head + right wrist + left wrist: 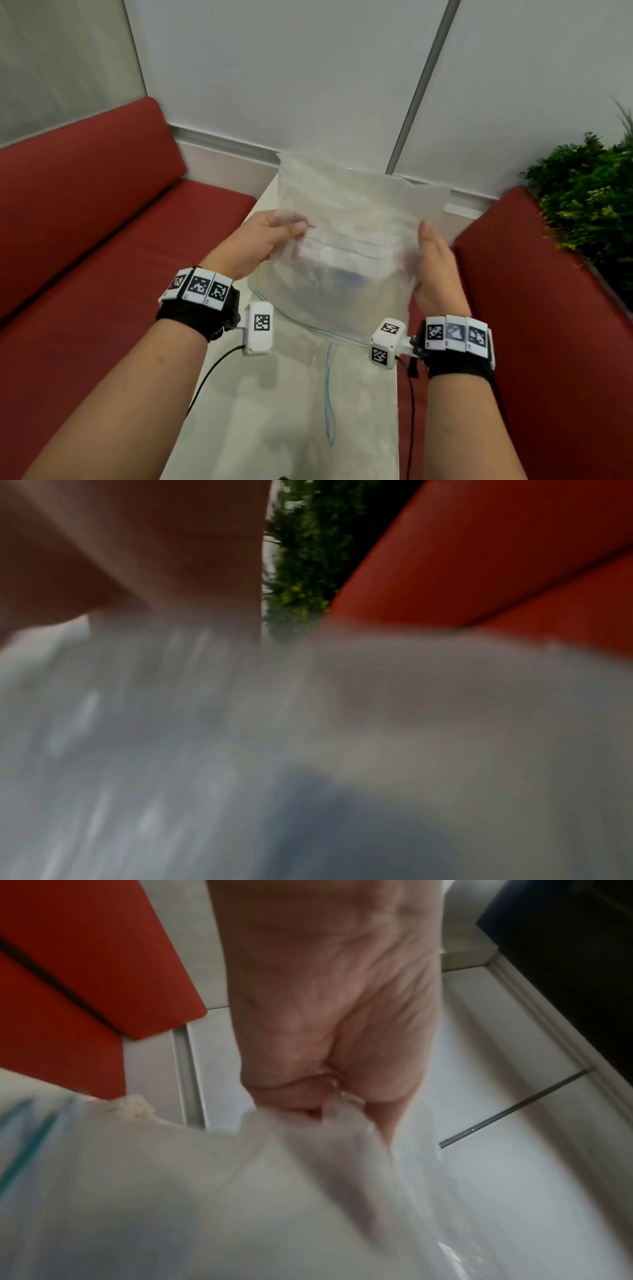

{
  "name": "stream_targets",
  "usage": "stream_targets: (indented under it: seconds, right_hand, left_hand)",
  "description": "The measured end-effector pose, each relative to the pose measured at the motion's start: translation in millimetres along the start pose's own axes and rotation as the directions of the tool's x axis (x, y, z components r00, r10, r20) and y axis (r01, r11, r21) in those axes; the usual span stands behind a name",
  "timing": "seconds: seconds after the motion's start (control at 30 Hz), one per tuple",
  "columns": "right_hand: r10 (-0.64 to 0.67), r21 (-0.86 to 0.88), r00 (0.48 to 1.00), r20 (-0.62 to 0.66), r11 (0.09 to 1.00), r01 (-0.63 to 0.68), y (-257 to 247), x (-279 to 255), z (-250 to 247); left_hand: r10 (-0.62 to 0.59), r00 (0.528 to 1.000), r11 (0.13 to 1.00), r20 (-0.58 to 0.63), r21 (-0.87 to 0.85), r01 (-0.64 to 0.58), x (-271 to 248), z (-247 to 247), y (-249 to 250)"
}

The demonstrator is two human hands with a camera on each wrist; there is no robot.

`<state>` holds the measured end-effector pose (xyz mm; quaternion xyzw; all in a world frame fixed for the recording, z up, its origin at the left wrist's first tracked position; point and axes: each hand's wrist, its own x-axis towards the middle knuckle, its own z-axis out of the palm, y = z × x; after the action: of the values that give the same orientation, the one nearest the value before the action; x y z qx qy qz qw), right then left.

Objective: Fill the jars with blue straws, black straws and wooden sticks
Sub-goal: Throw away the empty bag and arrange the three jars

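Observation:
Both hands hold up a clear plastic zip bag (pixel 356 205) above a narrow white table (pixel 239 411). My left hand (pixel 274 229) pinches the bag's left edge between thumb and fingers; the left wrist view shows the same pinch on the plastic bag (pixel 240 1191). My right hand (pixel 435 260) holds the bag's right side, thumb up, its fingers hidden behind the film. Something bluish (pixel 346 274) shows dimly through the plastic, too blurred to name. A second zip bag (pixel 329 387) lies flat on the table under the hands. No jars, straws or sticks are clearly visible.
Red sofa cushions flank the table, one on the left (pixel 102 222) and one on the right (pixel 548 291). A green plant (pixel 589 192) stands at the far right. A white wall (pixel 308 68) closes the back. Cables hang from both wrist cameras.

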<state>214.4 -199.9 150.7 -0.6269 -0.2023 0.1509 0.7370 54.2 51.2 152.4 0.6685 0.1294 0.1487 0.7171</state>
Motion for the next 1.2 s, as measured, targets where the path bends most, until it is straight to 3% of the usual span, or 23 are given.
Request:
stream_targets:
  seconds: [0.07, 0.13, 0.23, 0.27, 0.37, 0.47, 0.53, 0.6, 0.67, 0.73, 0.77, 0.8, 0.87, 0.9, 0.93, 0.97, 1.0, 1.03, 1.1, 1.17, 1.2]
  right_hand:
    - [0.218, 0.002, 0.937, 0.273, 0.974, -0.227, 13.1, -10.2, -13.4]
    - [0.292, 0.050, 0.875, 0.387, 0.941, -0.336, 26.2, -20.4, -22.5]
    - [0.263, 0.099, 0.928, 0.265, 0.950, -0.297, 39.6, -25.5, -40.3]
    - [0.255, 0.077, 0.941, 0.223, 0.958, -0.278, 40.4, -26.7, -48.0]
    - [0.296, -0.040, 0.917, 0.266, 0.954, -0.296, 48.5, -35.7, -73.4]
    - [0.346, -0.284, 0.911, 0.225, 0.918, -0.278, 53.6, -53.7, -92.8]
    - [0.234, -0.377, 0.966, 0.111, 0.909, -0.177, 50.1, -54.6, -102.1]
    - [0.137, -0.321, 0.976, 0.167, 0.944, -0.077, 39.0, -52.3, -98.8]
    - [0.227, -0.361, 0.910, 0.346, 0.928, -0.094, 32.0, -46.6, -83.6]
    - [0.394, -0.471, 0.760, 0.516, 0.872, -0.132, 35.1, -45.7, -64.9]
    - [0.441, -0.502, 0.717, 0.540, 0.852, -0.146, 40.2, -46.8, -58.2]
    - [0.458, -0.511, 0.727, 0.512, 0.842, -0.171, 46.1, -48.5, -53.6]
    - [0.390, -0.466, 0.838, 0.382, 0.864, -0.190, 59.4, -52.6, -52.9]
    - [0.350, -0.414, 0.875, 0.335, 0.889, -0.197, 67.3, -53.8, -55.0]
    - [0.327, -0.344, 0.891, 0.315, 0.914, -0.214, 72.6, -55.6, -55.1]
    - [0.313, -0.273, 0.899, 0.307, 0.934, -0.232, 77.8, -56.6, -53.9]
    - [0.308, -0.210, 0.908, 0.286, 0.944, -0.254, 84.1, -58.2, -51.9]
    - [0.314, -0.173, 0.916, 0.248, 0.945, -0.277, 92.1, -59.2, -49.3]
    - [0.389, -0.162, 0.911, 0.139, 0.916, -0.367, 117.6, -64.2, -44.2]
    - [0.515, -0.235, 0.857, -0.003, 0.833, -0.501, 153.7, -73.8, -38.2]
    - [0.567, -0.304, 0.821, -0.062, 0.773, -0.557, 172.3, -80.9, -35.3]
  left_hand:
    - [0.035, 0.995, 0.997, -0.090, -0.060, -0.041, 2.9, 4.6, -3.0]
    - [0.021, 0.999, 0.994, -0.049, -0.105, -0.026, 2.3, 2.9, -4.5]
    - [-0.065, 0.962, 0.997, 0.266, -0.018, 0.072, -4.5, -2.5, -6.2]
    - [-0.071, 0.949, 0.997, 0.307, 0.030, 0.065, -7.5, -2.3, -6.2]
    - [0.023, 0.979, 0.990, 0.203, 0.134, -0.051, -12.7, 3.8, -2.0]
    - [0.044, 0.965, 0.929, 0.259, 0.346, -0.135, -15.0, 19.9, 7.9]
    - [0.008, 0.960, 0.862, 0.281, 0.484, -0.149, -15.8, 37.1, 14.0]
    - [-0.061, 0.926, 0.752, 0.372, 0.627, -0.203, -13.3, 60.7, 17.1]
    - [-0.172, 0.856, 0.667, 0.487, 0.697, -0.262, -11.7, 90.3, 20.3]
    - [-0.168, 0.808, 0.721, 0.565, 0.629, -0.290, -9.7, 114.9, 24.6]
    - [-0.117, 0.830, 0.771, 0.546, 0.577, -0.270, -7.8, 120.6, 28.3]
    - [-0.029, 0.879, 0.816, 0.475, 0.519, -0.254, -4.6, 121.6, 31.6]
    - [0.185, 0.968, 0.878, 0.172, 0.413, -0.241, 3.6, 112.6, 34.1]
    - [0.282, 0.959, 0.898, -0.031, 0.360, -0.253, 6.7, 104.7, 34.1]
    - [0.357, 0.907, 0.909, -0.223, 0.309, -0.281, 7.8, 97.7, 34.0]
    - [0.405, 0.846, 0.910, -0.346, 0.236, -0.339, 7.4, 92.4, 32.6]
    - [0.430, 0.816, 0.902, -0.386, 0.138, -0.409, 4.3, 91.9, 29.9]
    - [0.444, 0.820, 0.888, -0.360, 0.054, -0.457, 0.6, 96.3, 24.6]
    - [0.432, 0.881, 0.897, -0.190, -0.007, -0.442, -7.9, 115.7, 0.8]
    - [0.282, 0.957, 0.955, 0.063, 0.073, -0.287, -13.6, 140.6, -41.3]
    - [0.161, 0.967, 0.962, 0.199, 0.188, -0.199, -14.2, 150.7, -67.9]
